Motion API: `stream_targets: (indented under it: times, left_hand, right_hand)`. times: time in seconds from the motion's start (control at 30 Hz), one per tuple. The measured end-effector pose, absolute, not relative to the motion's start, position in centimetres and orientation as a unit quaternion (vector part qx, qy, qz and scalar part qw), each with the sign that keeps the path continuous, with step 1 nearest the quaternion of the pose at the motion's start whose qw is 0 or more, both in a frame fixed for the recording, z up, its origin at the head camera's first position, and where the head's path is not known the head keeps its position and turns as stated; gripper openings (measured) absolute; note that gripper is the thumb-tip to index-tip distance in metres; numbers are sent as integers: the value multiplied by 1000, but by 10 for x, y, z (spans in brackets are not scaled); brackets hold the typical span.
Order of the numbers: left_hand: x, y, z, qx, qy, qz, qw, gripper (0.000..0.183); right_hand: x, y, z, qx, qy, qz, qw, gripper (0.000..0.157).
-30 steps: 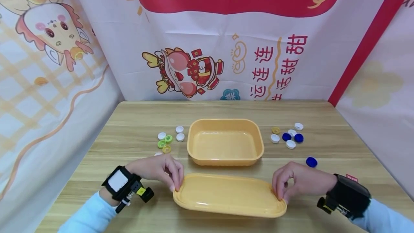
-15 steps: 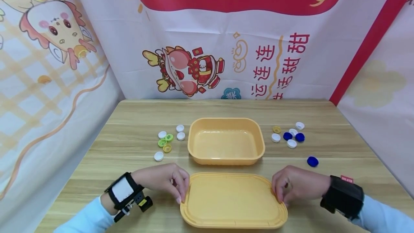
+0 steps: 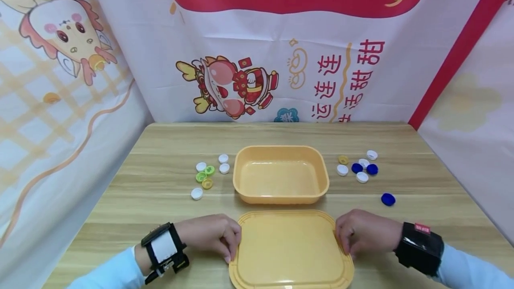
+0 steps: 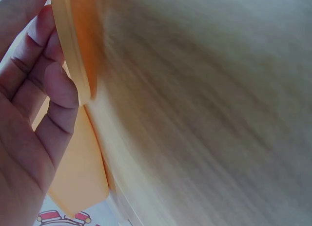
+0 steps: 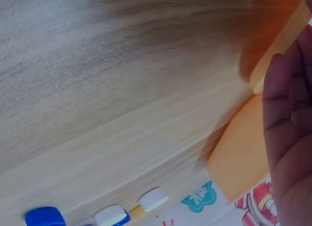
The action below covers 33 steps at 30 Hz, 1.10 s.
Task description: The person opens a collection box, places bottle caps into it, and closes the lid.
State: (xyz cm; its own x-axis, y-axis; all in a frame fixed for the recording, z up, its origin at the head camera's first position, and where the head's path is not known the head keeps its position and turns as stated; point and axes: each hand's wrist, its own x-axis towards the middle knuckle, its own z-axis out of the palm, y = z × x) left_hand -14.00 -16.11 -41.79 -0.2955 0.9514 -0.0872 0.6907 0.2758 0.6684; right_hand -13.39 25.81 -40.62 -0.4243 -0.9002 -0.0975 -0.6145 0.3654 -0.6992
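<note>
A yellow plastic lid [image 3: 291,249], rectangular with rounded corners, faces up at the front of the table, its near edge reaching the bottom of the head view. My left hand [image 3: 214,235] holds its left edge and my right hand [image 3: 367,232] grips the right edge. In the left wrist view, the lid's rim [image 4: 73,46] meets the fingertips; whether it touches the table I cannot tell. The right wrist view catches only part of that hand [image 5: 292,104]. Just behind the lid stands a matching yellow box [image 3: 281,200], uncovered, with nothing inside.
Left of the box lie several bottle caps: white [image 3: 196,193], green [image 3: 201,176] and yellow [image 3: 207,183]. More caps are scattered to its right, white [image 3: 362,177], yellow [image 3: 343,159] and dark blue [image 3: 387,199]. A printed cloth [image 3: 241,26] hangs behind the wooden table [image 3: 180,142].
Both hands have tilted the lid so its broad face turns up toward the head camera, and its near edge has come closer. The left hand has shifted slightly right. Box and caps stay put.
</note>
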Motion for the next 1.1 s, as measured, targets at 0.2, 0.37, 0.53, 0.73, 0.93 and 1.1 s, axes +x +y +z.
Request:
stream_targets:
  times: [0.2,0.37,0.53,0.73,0.93,1.1]
  left_hand:
    - [-137,-162,-418,527,792,210,225,3]
    - [-134,-162,-421,531,799,189,209,6]
    - [-133,-161,-420,539,801,171,194,6]
    - [-131,-157,-415,536,810,146,190,2]
    - [-129,-153,-410,528,816,137,193,4]
    - [-127,-152,-403,509,821,149,209,8]
  right_hand:
    - [-126,248,-411,-490,805,-250,223,19]
    - [-122,243,-411,-484,823,-210,211,26]
    - [-121,240,-409,-443,840,-194,246,27]
    - [-120,240,-409,-433,846,-184,250,30]
    - [-120,244,-411,-449,840,-192,235,30]
    - [-118,246,-403,-452,837,-208,227,27]
